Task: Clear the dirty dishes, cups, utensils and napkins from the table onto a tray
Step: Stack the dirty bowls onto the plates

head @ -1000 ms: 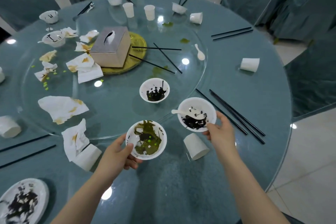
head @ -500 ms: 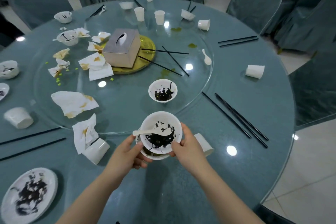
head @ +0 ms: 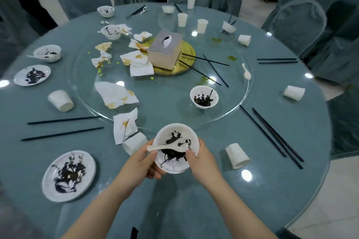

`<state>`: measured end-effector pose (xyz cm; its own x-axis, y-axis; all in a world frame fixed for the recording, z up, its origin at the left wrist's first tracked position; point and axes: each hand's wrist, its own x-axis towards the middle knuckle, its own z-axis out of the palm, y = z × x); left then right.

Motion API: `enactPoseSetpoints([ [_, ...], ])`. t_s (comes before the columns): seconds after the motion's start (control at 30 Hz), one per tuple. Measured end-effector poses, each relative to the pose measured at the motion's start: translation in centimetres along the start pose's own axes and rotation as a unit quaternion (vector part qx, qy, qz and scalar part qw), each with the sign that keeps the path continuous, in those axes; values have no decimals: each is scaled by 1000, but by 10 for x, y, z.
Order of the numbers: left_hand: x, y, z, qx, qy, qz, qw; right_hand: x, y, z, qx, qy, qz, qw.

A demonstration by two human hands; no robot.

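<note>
Two white bowls are stacked; the top bowl [head: 175, 142] is smeared with dark sauce and holds a white spoon [head: 165, 147]. My left hand [head: 142, 163] grips the stack from the left, thumb near the spoon handle. My right hand [head: 202, 158] grips the right rim, thumb inside the bowl. The stack hangs a little above the table's near edge. Another dirty bowl [head: 204, 97] stands on the glass turntable [head: 167, 108]. A dirty plate [head: 69, 174] lies at front left. No tray is in view.
Tipped paper cups [head: 237, 155] [head: 61, 101] [head: 293, 92], black chopsticks [head: 272, 134] [head: 62, 128] and stained napkins [head: 116, 94] [head: 125, 125] litter the round table. A tissue box [head: 165, 50] sits on a gold plate. More bowls and a plate [head: 32, 74] lie far left. Covered chairs ring the table.
My right hand brought the spoon bowl over and set it into the bowl in my left hand. Both hands now hold the stack, drawn closer to me.
</note>
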<state>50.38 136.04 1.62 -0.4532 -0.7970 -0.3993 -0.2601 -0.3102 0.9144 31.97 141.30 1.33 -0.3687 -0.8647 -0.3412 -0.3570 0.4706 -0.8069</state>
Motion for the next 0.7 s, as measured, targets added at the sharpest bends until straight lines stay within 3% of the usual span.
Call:
enactPoseSetpoints([
  [0.3,-54,-10,-76,6,60,21,998,-30,-47,73,-73,-68,-30,995],
  [0.4,-73,-15,-105,4,88,38,995,-42,-65,103,-97,-98,-77,988],
  [0.53,-94,-27,-140,-7,136,24,990,-58,-82,138,-71,-34,-124,989],
  [0.63,-107,-37,-160,-3,141,21,990,-64,-91,158,-167,37,-208,963],
  [0.7,-117,-42,-173,5,147,34,989,-69,-101,175,-221,39,-267,937],
])
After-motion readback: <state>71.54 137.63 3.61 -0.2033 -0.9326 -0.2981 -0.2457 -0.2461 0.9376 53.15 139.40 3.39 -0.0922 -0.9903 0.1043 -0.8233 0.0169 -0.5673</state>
